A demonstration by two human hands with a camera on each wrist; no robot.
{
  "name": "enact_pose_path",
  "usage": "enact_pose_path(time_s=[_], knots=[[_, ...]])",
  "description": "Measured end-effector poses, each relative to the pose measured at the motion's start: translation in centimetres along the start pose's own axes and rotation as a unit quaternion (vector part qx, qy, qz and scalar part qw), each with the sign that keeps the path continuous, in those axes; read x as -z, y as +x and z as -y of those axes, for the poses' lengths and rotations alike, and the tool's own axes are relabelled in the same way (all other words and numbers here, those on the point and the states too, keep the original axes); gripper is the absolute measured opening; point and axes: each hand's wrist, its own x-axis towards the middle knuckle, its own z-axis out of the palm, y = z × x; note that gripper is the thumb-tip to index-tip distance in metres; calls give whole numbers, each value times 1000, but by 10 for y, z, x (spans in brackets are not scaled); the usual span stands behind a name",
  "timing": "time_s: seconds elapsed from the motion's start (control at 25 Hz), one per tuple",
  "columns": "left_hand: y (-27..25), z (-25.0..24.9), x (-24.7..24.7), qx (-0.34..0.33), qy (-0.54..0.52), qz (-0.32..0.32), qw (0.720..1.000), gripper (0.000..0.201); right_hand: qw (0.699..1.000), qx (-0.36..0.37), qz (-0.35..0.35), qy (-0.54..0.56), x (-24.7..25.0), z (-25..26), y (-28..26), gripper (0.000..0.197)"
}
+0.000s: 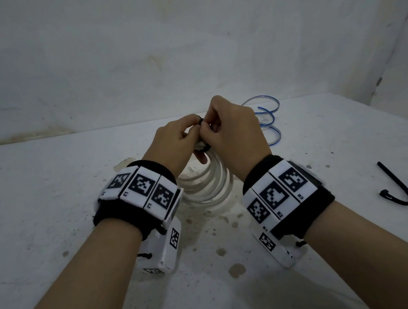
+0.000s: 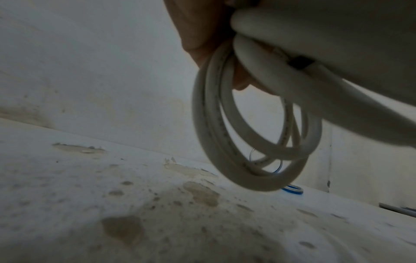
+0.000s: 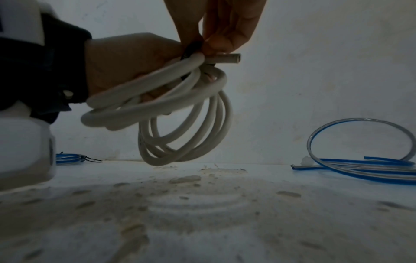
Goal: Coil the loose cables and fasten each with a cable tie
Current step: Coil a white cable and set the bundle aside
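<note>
Holding the white coil [image 3: 180,113] up above the surface [image 1: 50,230], the left hand [image 1: 172,143] has its fingers curled round the top of the loops. The right hand [image 1: 234,136] pinches a black tie [image 3: 191,49] at the same spot, w/ one cut cable end sticking out beside it. Loose blue cable [image 3: 360,165] lies on the surface behind-right, not tied. A 2nd tie [image 1: 395,184] lies well apart at right. A small blue bundle [image 3: 69,158], already tied, lies far left.
</note>
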Motion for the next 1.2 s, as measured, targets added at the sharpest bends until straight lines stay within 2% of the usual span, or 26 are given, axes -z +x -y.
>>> enact_pose_path(time_s=[0.08,0.28,0.52,0.68,0.76,0.8,0.88,0.96,1.0,1.2], knots=[[0,0,0,4,6,-11,1000,26,1000,9,-3,5,1,1,0,7],[4,4,0,32,1,-87,996,21,1000,26,3,12,0,4,-2,11],[-2,-5,0,-16,-13,-36,999,30,1000,7,-21,15,5,2,-3,11],[-7,-5,5,-39,-17,-88,995,26,996,24,37,-72,18,15,-2,24],[-14,-9,10,-58,-51,-97,992,23,993,-6,87,-85,28,21,6,36],[-18,-12,12,-69,-57,-91,992,23,991,-33,117,-52,33,24,12,41],[-23,-14,17,-83,-55,-80,992,21,977,-91,172,86,40,31,20,43],[-31,-17,28,-86,-51,-80,992,22,948,-132,185,222,46,44,23,30],[-35,-18,33,-85,-44,-82,992,26,940,-136,178,258,47,49,23,26],[-64,-21,64,-93,42,-66,993,43,955,-107,130,244,29,75,27,24]])
